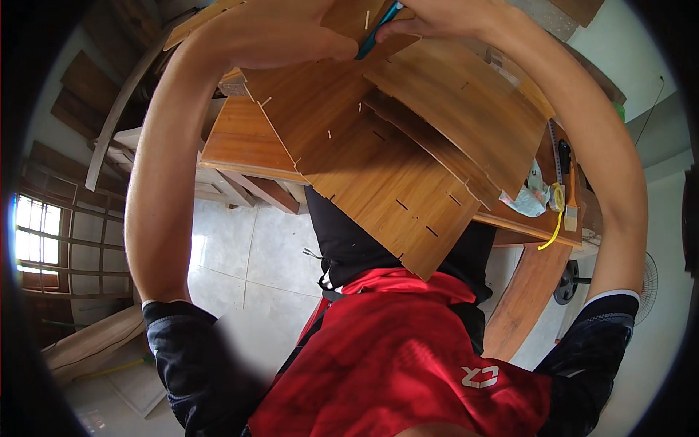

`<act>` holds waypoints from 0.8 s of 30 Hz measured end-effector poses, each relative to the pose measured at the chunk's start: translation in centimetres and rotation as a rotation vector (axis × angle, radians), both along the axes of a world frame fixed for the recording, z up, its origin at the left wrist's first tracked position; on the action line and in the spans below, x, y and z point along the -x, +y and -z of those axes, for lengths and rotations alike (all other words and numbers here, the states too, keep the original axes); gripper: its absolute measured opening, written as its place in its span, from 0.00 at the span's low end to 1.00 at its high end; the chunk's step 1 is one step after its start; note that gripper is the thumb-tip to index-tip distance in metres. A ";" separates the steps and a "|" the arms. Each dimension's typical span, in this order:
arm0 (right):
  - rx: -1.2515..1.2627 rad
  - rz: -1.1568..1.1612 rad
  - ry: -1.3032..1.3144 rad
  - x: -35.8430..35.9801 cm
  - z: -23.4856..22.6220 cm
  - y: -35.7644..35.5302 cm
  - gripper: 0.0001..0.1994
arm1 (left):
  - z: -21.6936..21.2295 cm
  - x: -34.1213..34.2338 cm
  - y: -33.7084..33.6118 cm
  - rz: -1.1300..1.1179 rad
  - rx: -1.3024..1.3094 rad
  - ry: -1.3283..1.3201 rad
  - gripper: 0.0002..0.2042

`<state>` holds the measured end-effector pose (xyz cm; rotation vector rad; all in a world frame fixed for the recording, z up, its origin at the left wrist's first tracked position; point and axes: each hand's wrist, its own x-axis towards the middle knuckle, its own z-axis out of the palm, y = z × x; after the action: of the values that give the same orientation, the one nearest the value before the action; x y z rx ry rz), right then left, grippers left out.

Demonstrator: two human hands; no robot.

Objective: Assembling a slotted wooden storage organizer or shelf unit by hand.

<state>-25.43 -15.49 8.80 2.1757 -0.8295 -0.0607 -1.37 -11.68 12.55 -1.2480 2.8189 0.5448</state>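
A stack of curved, slotted wooden panels [378,167] is lying on the bench [510,222], its long axis running from the top of the view down toward the person's red shirt [393,349], with the near corner hanging past the bench edge. Both hands are working at the far end of the stack, well away from the body. The right hand [437,18] is closing around a slim blue tool [375,33] and pressing its tip against the top panel. The left hand [291,29] is lying just beside it, fingers curled over the panel's far edge; how tightly it is gripping cannot be told, since the frame cuts it off. The right hand is the nearer to the tool. On the bench to the right, a yellow tape measure [557,200], a crumpled cloth [528,198] and a paintbrush [570,211] are sitting near the edge. No container is showing.
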 end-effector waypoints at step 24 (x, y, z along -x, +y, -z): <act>0.021 -0.121 -0.067 2.0 1.3 -2.6 0.25 | -0.6 1.5 2.9 -0.131 0.133 -0.105 0.34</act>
<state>-27.41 -18.13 7.51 2.2139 -0.7306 0.0821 -2.83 -8.78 13.19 -1.4467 2.7403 0.2881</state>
